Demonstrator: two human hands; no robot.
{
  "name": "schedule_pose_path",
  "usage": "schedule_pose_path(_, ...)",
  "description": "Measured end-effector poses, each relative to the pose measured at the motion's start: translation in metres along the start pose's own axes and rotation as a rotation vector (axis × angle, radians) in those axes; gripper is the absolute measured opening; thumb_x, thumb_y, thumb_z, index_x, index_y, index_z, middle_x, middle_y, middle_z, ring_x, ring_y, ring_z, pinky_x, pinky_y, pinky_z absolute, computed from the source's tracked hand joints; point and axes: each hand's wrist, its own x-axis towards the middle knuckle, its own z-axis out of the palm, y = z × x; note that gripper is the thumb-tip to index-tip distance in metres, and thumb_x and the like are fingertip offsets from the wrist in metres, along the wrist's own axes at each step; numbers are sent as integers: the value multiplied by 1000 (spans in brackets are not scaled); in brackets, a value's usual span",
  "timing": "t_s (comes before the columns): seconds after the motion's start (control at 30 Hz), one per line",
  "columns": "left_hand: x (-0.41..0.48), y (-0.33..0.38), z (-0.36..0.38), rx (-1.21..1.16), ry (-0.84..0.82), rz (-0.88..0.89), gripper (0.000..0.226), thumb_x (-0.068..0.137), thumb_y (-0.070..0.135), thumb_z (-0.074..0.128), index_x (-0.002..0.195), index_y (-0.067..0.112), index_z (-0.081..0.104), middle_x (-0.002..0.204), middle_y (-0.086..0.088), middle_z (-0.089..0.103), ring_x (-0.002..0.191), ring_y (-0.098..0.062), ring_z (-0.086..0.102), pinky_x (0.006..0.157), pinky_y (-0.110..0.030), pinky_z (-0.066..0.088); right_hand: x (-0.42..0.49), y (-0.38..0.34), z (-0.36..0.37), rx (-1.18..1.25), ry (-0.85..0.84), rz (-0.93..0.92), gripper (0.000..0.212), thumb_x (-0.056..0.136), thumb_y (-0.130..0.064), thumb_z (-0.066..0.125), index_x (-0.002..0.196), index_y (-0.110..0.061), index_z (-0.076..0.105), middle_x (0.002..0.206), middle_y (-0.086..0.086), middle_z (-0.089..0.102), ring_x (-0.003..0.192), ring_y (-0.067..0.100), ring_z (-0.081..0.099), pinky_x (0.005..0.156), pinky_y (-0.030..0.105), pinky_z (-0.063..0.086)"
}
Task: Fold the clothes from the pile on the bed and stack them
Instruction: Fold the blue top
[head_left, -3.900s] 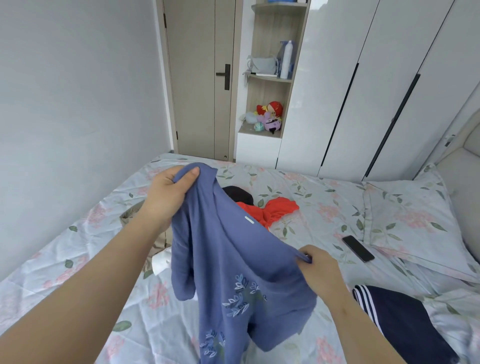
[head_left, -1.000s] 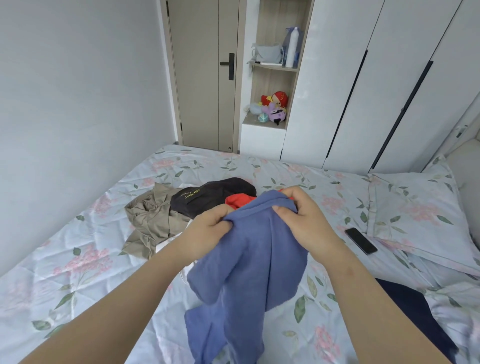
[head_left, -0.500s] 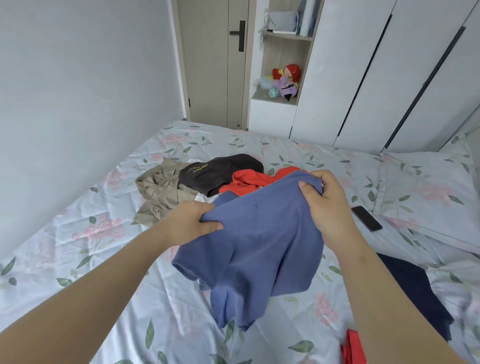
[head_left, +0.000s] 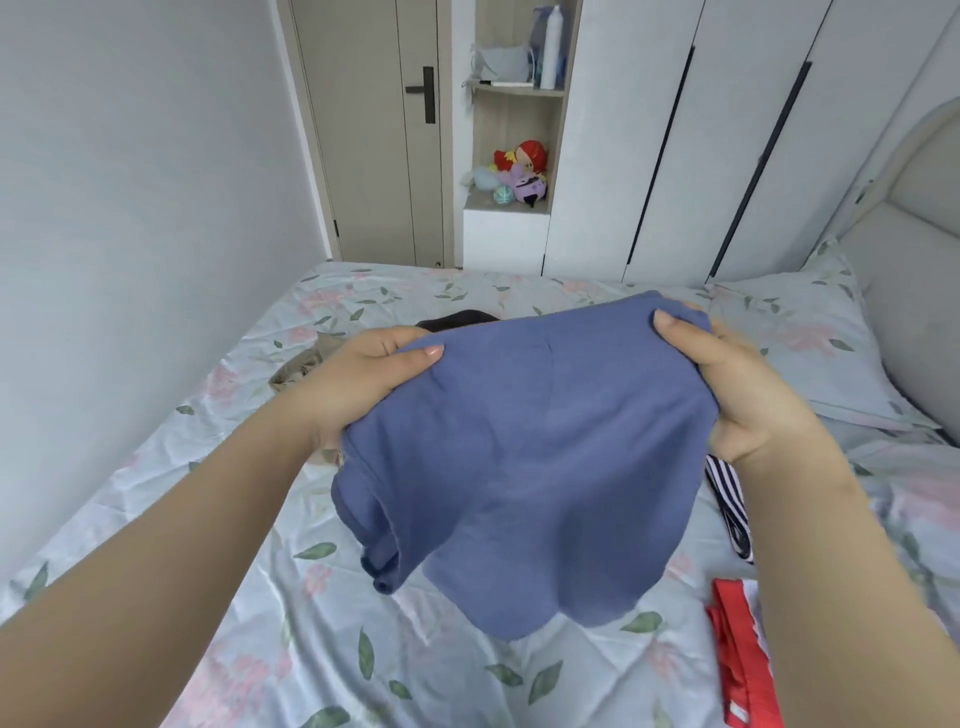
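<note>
Near right on the bed (head_left: 249, 597): red garment (head_left: 740, 665) and striped one (head_left: 724, 493) lie flat, probably the stack started. Mid-field, the blue top (head_left: 519, 467) hangs partly folded above the sheet; left hand (head_left: 363, 387) and right hand (head_left: 748, 389) each take an upper corner, grip closed, thumb on top pinching cloth. Judged mid-fold, so next it needs lowering flat and halving. Beyond, the tan piece (head_left: 298, 364) and black piece (head_left: 457, 318) of the pile are unfolded.

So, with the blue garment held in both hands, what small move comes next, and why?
Probably lower the blue garment onto the bed and lay it flat: the left hand and right hand grip its upper edge, and it hangs bunched in the air.
</note>
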Motion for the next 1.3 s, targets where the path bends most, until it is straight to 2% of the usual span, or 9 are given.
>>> schedule_pose_path(0.2,17,24,-1,-94,-113,26,30,91,30,52,76,34,78,83,9,74,74,-4,69,60,-13,51,-5,-10,-4,105,15,117,20,81,-26,62,75,-18,78,86,2,75,78,15,72,58,27,57)
schedule_pose_path(0.27,31,20,3,-24,-150,-11,20,82,38,59,74,34,77,81,12,73,73,-2,68,60,-13,50,4,-5,-14,97,89,197,21,89,-25,58,86,-14,76,87,4,75,77,17,72,57,28,57)
schedule_pose_path(0.4,77,-21,14,291,-226,-142,6,82,24,70,78,29,71,72,20,70,66,7,64,56,-6,45,40,33,-52,-177,302,268,22,92,-19,59,111,-8,64,102,10,71,90,23,68,74,31,54)
schedule_pose_path(0.57,151,-109,43,774,-401,-200,11,79,22,74,79,17,64,72,10,56,70,-8,52,58,-11,35,92,111,-123,-501,449,340,8,86,-17,67,92,-14,64,89,5,68,83,23,63,72,32,50)
schedule_pose_path(0.73,225,-212,85,948,-278,-205,14,89,17,59,99,10,67,98,0,65,92,-16,54,68,-19,29,146,189,-203,-731,446,373,22,86,-8,63,108,-6,62,99,10,64,89,24,58,76,31,44)
schedule_pose_path(0.9,280,-306,127,963,-194,-293,20,93,16,52,106,16,66,105,-1,66,102,-22,56,83,-30,42,202,258,-273,-862,450,395,28,87,-9,60,115,-8,59,96,6,60,86,20,53,70,23,39)
schedule_pose_path(1.03,317,-356,153,964,-115,-355,18,92,20,49,99,23,65,97,3,63,90,-19,53,74,-34,44,243,297,-313,-929,454,390,32,87,-11,60,119,-13,57,97,-1,58,89,18,52,74,27,37)
schedule_pose_path(1.23,360,-397,185,1026,-16,-349,22,93,18,43,99,25,64,91,3,60,80,-19,47,61,-30,33,288,332,-351,-1021,449,345,28,89,-10,55,117,-12,57,95,-1,54,90,19,50,62,6,32)
schedule_pose_path(1.3,369,-408,194,1024,17,-344,26,94,16,41,107,22,62,99,-2,62,83,-22,48,62,-32,34,296,340,-356,-1025,486,346,31,91,-12,51,122,-14,53,100,0,55,100,24,52,68,10,30)
